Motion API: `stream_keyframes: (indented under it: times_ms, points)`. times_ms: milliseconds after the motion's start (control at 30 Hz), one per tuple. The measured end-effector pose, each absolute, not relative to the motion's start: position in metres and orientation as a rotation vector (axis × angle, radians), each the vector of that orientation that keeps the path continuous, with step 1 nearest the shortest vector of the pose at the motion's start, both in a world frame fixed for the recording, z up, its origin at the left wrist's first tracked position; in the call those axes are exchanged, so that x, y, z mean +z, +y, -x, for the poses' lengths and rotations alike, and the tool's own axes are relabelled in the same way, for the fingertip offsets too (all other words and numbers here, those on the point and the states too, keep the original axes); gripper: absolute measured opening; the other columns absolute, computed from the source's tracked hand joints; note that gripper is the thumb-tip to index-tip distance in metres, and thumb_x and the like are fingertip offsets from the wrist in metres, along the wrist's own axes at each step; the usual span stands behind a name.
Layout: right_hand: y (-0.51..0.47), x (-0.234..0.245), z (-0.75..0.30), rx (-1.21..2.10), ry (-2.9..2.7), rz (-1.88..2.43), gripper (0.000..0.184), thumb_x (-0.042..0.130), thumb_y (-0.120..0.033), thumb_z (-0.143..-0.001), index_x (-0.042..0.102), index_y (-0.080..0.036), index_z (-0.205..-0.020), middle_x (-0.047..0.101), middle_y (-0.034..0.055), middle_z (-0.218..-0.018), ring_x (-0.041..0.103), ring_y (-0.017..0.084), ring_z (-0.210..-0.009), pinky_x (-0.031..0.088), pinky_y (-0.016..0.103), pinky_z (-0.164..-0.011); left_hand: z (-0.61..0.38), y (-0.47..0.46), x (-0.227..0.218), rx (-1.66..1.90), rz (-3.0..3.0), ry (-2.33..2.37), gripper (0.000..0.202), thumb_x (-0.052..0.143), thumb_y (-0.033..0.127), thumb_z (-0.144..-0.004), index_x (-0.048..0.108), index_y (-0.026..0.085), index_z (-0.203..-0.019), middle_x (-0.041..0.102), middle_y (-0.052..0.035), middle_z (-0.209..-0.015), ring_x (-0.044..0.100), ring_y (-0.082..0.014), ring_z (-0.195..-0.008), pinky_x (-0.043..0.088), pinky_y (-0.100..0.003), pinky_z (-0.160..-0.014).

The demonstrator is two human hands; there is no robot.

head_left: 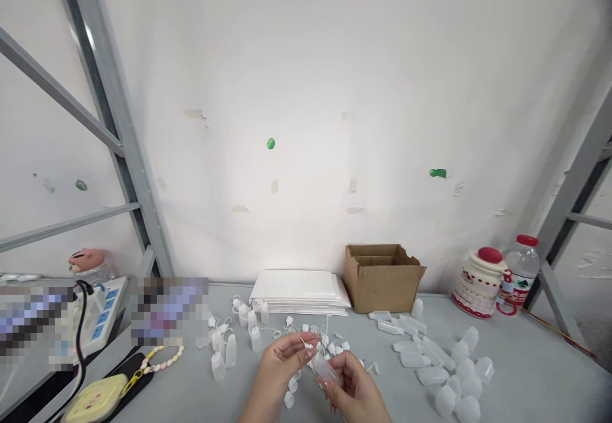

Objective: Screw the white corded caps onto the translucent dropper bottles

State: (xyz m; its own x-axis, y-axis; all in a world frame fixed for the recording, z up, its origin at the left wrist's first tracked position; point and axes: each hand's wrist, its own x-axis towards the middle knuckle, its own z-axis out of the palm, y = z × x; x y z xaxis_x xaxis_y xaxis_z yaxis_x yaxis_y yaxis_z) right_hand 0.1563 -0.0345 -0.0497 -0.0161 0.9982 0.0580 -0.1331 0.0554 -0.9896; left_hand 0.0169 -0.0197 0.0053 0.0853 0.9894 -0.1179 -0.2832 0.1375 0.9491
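In front of me my right hand [352, 386] is closed around a small translucent squeeze bottle [325, 369], which tilts up to the left. The thumb and fingers of my left hand [285, 362] pinch together at the bottle's upper end. A thin pale tip shows by those fingers; what they grip is mostly hidden. Beneath and behind both hands lie loose white caps [289, 400] and thin strap-like pieces. Left of my hands stand several capped bottles [231, 351] with looped straps. Uncapped clear bottles [433, 376] lie on their sides to the right.
Rounder translucent bottles [466, 369] cluster at the right. Along the wall are a stack of white sheets [299, 286], an open cardboard box [385, 288], a cream jar [479, 286] and a water bottle [522, 270]. A power strip [109, 314] and yellow case [95, 399] lie left.
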Motion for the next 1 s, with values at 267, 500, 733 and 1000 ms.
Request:
stream_keyframes:
  times_ms: [267,500,733,1000]
  points:
    - [-0.032,-0.037,-0.159,1.749,-1.0,0.93,0.054,0.06,-0.069,-0.055,0.056,-0.016,-0.061,0.05,-0.0063,-0.035,0.039,0.005,-0.028,0.022,0.017,-0.034,-0.017,-0.019,0.003,1.189,-0.896,0.945,0.042,0.081,0.038,-0.043,0.072,0.019,-0.079,0.073,-0.0117,-0.093,0.061,-0.0286,-0.097,0.045,-0.038,-0.085]
    - [-0.034,-0.034,-0.159,1.729,-0.989,0.956,0.056,0.06,-0.07,-0.054,0.062,-0.014,-0.061,0.05,-0.0055,-0.033,0.04,0.005,-0.028,0.02,0.017,-0.034,-0.017,-0.019,0.004,1.17,-0.912,0.915,0.038,0.079,0.038,-0.047,0.071,0.017,-0.077,0.073,-0.0115,-0.089,0.064,-0.0262,-0.088,0.046,-0.036,-0.079]
    - [-0.033,-0.034,-0.161,1.778,-0.971,1.009,0.056,0.059,-0.069,-0.056,0.063,-0.013,-0.062,0.049,-0.0052,-0.031,0.037,0.004,-0.027,0.02,0.017,-0.033,-0.021,-0.021,0.001,1.23,-0.83,0.896,0.026,0.081,0.033,-0.046,0.069,0.018,-0.063,0.073,-0.0048,-0.071,0.064,-0.0187,-0.072,0.046,-0.03,-0.072]
    - [-0.033,-0.032,-0.162,1.531,-0.974,1.032,0.051,0.075,-0.055,-0.048,0.061,-0.015,-0.076,0.063,-0.0035,-0.048,0.048,0.007,-0.034,0.036,0.02,-0.041,-0.019,-0.02,0.002,1.251,-0.884,1.035,0.029,0.078,0.038,-0.047,0.069,0.018,-0.064,0.074,-0.0064,-0.076,0.064,-0.022,-0.08,0.046,-0.03,-0.076]
